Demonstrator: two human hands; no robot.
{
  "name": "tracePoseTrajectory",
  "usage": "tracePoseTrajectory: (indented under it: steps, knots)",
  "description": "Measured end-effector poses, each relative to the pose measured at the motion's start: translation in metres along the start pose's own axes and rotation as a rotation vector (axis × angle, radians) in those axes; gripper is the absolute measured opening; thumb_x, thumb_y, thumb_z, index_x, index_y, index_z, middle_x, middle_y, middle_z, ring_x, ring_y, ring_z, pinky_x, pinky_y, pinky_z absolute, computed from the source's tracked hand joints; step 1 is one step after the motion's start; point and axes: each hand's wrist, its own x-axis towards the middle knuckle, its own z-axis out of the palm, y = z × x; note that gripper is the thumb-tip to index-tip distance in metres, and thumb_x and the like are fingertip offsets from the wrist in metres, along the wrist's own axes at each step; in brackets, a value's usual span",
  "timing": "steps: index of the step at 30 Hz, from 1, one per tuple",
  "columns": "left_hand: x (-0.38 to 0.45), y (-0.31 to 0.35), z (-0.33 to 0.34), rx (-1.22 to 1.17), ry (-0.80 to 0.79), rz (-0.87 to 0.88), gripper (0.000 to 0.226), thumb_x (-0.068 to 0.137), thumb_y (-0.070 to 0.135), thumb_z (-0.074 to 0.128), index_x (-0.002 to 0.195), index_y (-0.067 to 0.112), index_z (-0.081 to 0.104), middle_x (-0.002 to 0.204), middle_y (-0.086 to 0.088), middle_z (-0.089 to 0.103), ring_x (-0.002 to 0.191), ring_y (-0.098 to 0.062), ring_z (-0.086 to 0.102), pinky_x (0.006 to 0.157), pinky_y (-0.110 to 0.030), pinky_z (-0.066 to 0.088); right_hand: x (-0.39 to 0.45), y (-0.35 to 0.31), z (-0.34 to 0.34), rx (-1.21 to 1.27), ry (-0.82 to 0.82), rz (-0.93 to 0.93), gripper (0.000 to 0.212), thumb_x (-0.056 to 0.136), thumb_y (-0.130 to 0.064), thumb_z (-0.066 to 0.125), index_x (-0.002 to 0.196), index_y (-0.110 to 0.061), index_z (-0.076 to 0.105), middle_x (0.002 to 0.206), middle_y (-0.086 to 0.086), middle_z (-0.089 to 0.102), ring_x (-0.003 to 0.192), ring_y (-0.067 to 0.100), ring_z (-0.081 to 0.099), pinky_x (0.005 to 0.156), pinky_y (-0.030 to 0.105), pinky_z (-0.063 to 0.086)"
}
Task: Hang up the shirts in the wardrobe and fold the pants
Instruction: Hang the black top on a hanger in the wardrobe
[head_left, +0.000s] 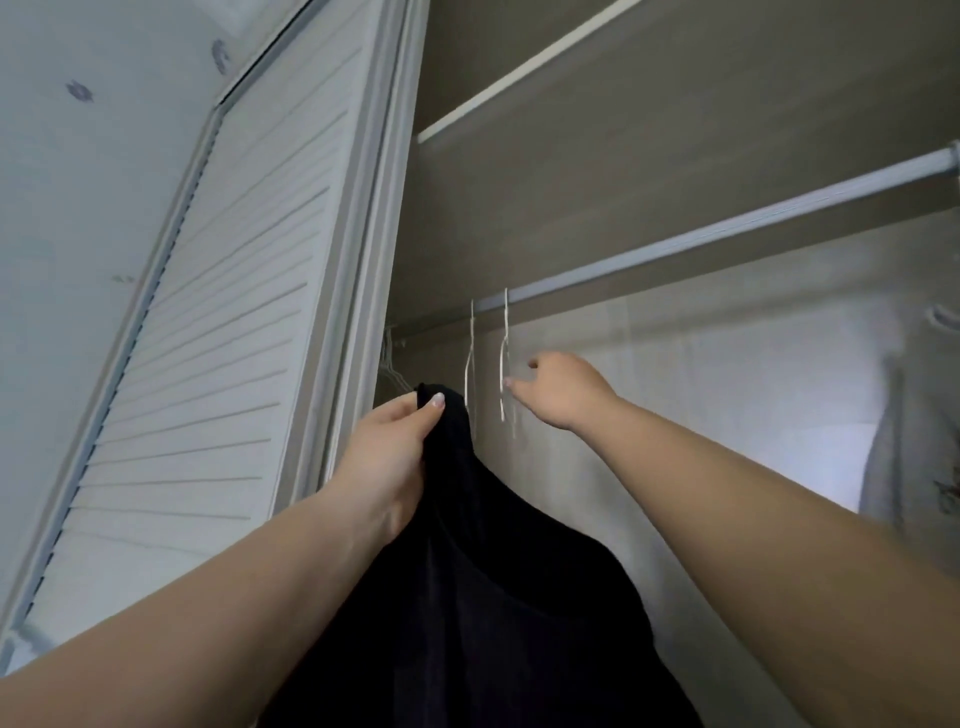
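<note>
Gripping black shirt (493, 597), left hand (387, 457); right hand (563, 389) at white hanger (504, 364), fingers' grasp unclear.

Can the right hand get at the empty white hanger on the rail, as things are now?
Probably yes. The right hand is already raised beside the white hanger on the rail, fingertips at it, with nothing between. The left hand holds the black shirt lower, out of its way.

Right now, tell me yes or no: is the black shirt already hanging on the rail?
No: the left hand grips the black shirt below the rail, with no hanger in it.
</note>
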Motion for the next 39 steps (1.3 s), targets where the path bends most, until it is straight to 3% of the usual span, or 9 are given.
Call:
tracePoseTrajectory:
  steps: [6, 10, 13, 16, 23, 29, 34, 39]
  knots:
    - [0.030, -0.019, -0.005, 0.093, 0.032, 0.043, 0.017, 0.095, 0.013, 0.056, 0.087, 0.007, 0.070, 0.078, -0.012, 0.071, 0.067, -0.023, 0.068, 0.057, -0.030, 0.056, 0.052, -0.010, 0.055, 0.441, -0.011, 0.112, 0.046, 0.091, -0.049, 0.053, 0.111, -0.008, 0.056, 0.117, 0.013, 0.062, 0.102, 0.032, 0.060, 0.074, 0.030, 0.043]
    - [0.044, -0.029, -0.009, 0.120, 0.018, 0.070, 0.017, 0.095, 0.011, 0.055, 0.085, 0.010, 0.069, 0.069, -0.007, 0.069, 0.060, -0.018, 0.065, 0.055, -0.028, 0.052, 0.070, -0.013, 0.084, 0.463, -0.030, 0.125, 0.045, 0.096, -0.039, 0.046, 0.118, -0.001, 0.057, 0.116, 0.013, 0.066, 0.106, 0.031, 0.060, 0.081, 0.028, 0.043]
    - [0.050, -0.034, -0.013, 0.120, -0.032, 0.084, 0.017, 0.095, 0.008, 0.053, 0.085, 0.008, 0.067, 0.064, -0.005, 0.067, 0.054, -0.015, 0.064, 0.049, -0.024, 0.050, 0.074, -0.018, 0.095, 0.450, 0.116, 0.084, 0.039, 0.100, -0.030, 0.035, 0.114, -0.004, 0.060, 0.117, 0.018, 0.063, 0.109, 0.035, 0.057, 0.087, 0.033, 0.044]
    - [0.051, -0.037, -0.018, 0.128, -0.068, 0.086, 0.017, 0.095, 0.009, 0.054, 0.085, 0.008, 0.068, 0.065, -0.006, 0.066, 0.054, -0.015, 0.063, 0.049, -0.024, 0.050, 0.073, -0.020, 0.098, 0.507, 0.308, 0.069, 0.037, 0.102, -0.031, 0.030, 0.109, -0.006, 0.057, 0.112, 0.018, 0.063, 0.105, 0.037, 0.056, 0.077, 0.035, 0.039]
    - [0.052, -0.036, -0.021, 0.069, -0.117, 0.082, 0.022, 0.094, 0.011, 0.056, 0.076, 0.010, 0.069, 0.066, -0.007, 0.067, 0.054, -0.016, 0.064, 0.049, -0.025, 0.051, 0.053, -0.015, 0.090, 0.471, 0.445, -0.015, 0.026, 0.101, -0.036, 0.031, 0.089, -0.016, 0.043, 0.090, 0.015, 0.062, 0.087, 0.038, 0.057, 0.069, 0.039, 0.042]
    - [0.045, -0.032, -0.016, -0.018, -0.226, 0.021, 0.021, 0.089, 0.029, 0.063, 0.084, 0.011, 0.073, 0.084, -0.010, 0.071, 0.075, -0.020, 0.068, 0.063, -0.026, 0.056, 0.000, 0.006, 0.061, 0.342, 0.445, -0.099, 0.031, 0.100, -0.037, 0.032, 0.098, -0.013, 0.051, 0.078, 0.003, 0.058, 0.078, 0.029, 0.056, 0.066, 0.038, 0.043]
    - [0.027, -0.040, -0.019, 0.068, -0.305, -0.099, 0.018, 0.089, 0.031, 0.065, 0.084, 0.013, 0.065, 0.069, -0.004, 0.059, 0.060, -0.015, 0.057, 0.056, -0.022, 0.048, -0.073, 0.028, 0.027, 0.296, 0.358, -0.101, 0.032, 0.098, -0.040, 0.031, 0.098, -0.015, 0.052, 0.075, 0.007, 0.061, 0.074, 0.024, 0.059, 0.069, 0.039, 0.047]
    - [-0.002, -0.069, -0.013, 0.185, -0.310, -0.172, 0.015, 0.090, 0.024, 0.064, 0.083, 0.011, 0.062, 0.070, -0.008, 0.056, 0.061, -0.018, 0.055, 0.061, -0.026, 0.046, -0.144, 0.045, 0.000, 0.239, 0.247, 0.000, 0.027, 0.098, -0.041, 0.031, 0.096, -0.027, 0.054, 0.070, -0.006, 0.061, 0.071, 0.008, 0.060, 0.069, 0.035, 0.047]
